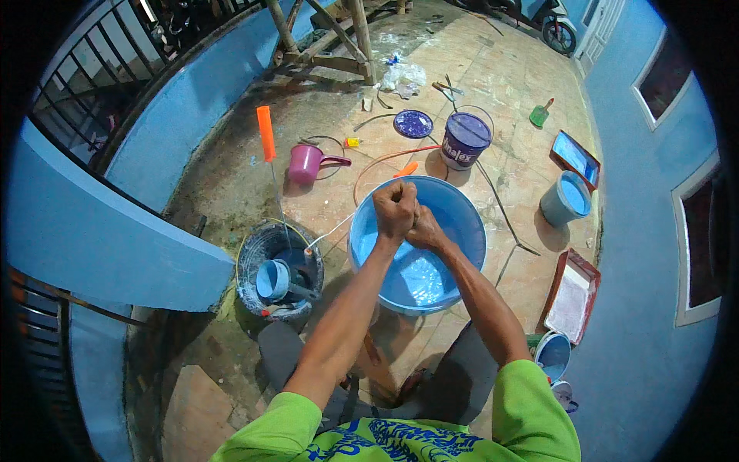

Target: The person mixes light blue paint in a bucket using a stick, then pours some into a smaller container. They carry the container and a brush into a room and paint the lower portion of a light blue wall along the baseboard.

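Note:
Both my hands are closed and pressed together above a large round basin (356,239) of blue liquid, probably paint. My left hand (395,208) is a fist, slightly higher and farther away. My right hand (426,229) is closed against it, on its lower right. What they grip, if anything, is hidden by the fingers. Light glints on the blue liquid (423,281) below my wrists. An orange handle (406,169) shows just past the basin's far rim; whether it joins anything in my hands I cannot tell.
Left of the basin stands a dark bucket (246,262) with a blue-stained cup (272,279) and an orange-handled tool (265,132). Beyond are a pink dipper (305,163) and purple paint pail (466,142). Right are a grey bucket (566,200) and paint trays (572,296).

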The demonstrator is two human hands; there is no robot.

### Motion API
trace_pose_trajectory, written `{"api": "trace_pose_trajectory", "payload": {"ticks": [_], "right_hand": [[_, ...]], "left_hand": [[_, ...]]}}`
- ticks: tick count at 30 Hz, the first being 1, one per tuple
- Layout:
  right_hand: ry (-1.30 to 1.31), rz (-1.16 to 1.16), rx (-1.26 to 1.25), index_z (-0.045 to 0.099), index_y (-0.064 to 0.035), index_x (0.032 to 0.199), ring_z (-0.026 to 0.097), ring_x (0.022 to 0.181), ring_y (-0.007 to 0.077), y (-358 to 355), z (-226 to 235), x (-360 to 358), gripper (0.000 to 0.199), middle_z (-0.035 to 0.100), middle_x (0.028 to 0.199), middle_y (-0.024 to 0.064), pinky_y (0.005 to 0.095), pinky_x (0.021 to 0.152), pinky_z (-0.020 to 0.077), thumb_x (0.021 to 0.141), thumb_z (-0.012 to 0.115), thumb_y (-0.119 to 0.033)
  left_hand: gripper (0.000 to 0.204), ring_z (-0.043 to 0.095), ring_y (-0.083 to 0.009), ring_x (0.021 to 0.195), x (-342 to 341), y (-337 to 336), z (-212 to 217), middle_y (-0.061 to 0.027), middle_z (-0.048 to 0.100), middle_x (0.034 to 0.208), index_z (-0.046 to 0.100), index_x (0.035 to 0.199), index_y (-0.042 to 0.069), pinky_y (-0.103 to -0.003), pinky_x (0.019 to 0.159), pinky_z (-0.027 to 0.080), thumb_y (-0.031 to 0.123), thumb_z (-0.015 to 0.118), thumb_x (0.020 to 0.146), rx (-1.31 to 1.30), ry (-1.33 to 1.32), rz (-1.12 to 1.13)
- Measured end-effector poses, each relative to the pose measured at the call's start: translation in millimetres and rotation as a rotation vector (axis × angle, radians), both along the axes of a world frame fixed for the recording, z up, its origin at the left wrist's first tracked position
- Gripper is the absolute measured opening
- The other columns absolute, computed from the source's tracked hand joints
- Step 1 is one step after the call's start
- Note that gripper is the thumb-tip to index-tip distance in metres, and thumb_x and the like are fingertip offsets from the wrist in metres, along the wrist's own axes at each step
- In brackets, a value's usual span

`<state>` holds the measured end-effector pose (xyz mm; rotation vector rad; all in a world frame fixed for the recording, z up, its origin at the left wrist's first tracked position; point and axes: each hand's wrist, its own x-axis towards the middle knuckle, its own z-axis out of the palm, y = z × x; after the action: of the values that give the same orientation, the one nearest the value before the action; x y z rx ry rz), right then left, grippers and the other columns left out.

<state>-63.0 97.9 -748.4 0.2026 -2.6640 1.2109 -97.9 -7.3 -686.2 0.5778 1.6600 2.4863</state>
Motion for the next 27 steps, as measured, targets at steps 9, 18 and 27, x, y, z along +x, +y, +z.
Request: {"api": "trace_pose_trajectory", "payload": {"ticks": [9, 18, 27], "right_hand": [[0.039, -0.069, -0.517, 0.056, 0.0020, 0.115, 0.063, 0.103, 0.0215, -58.9, -18.9, -25.9, 0.043, 0.065, 0.106, 0.0147, 0.0354, 0.088, 0.0496, 0.080, 0.071, -0.018], [-0.344, 0.118, -0.284, 0.042, -0.0032, 0.133, 0.044, 0.129, 0.0310, -37.5, 16.3, 37.0, 0.059, 0.046, 0.133, 0.0185, 0.0420, 0.107, 0.0351, 0.084, 0.068, -0.026], [-0.014, 0.004, 0.027, 0.054, -0.0010, 0.110, 0.066, 0.089, 0.0441, -15.2, 5.8, -11.0, 0.039, 0.068, 0.090, 0.0233, 0.0481, 0.074, 0.0521, 0.078, 0.069, -0.017]], "left_hand": [[0.037, 0.036, -0.0035, 0.050, -10.7, -29.5, 39.6, 0.0047, 0.039, 0.051, 0.044, 0.054, 0.006, -0.027, 0.045, 0.028, 0.014, 0.061, 0.085, -0.348, 0.247, 0.072], [0.036, 0.042, -0.0067, 0.044, 23.2, -25.8, 26.7, 0.0003, 0.046, 0.049, 0.046, 0.056, 0.005, -0.028, 0.042, 0.032, 0.012, 0.060, 0.089, -0.253, -0.112, -0.043], [0.038, 0.040, -0.0046, 0.048, -5.4, -16.6, 7.1, 0.0022, 0.044, 0.050, 0.045, 0.057, 0.005, -0.027, 0.044, 0.031, 0.011, 0.058, 0.091, -0.101, 0.079, 0.088]]}}
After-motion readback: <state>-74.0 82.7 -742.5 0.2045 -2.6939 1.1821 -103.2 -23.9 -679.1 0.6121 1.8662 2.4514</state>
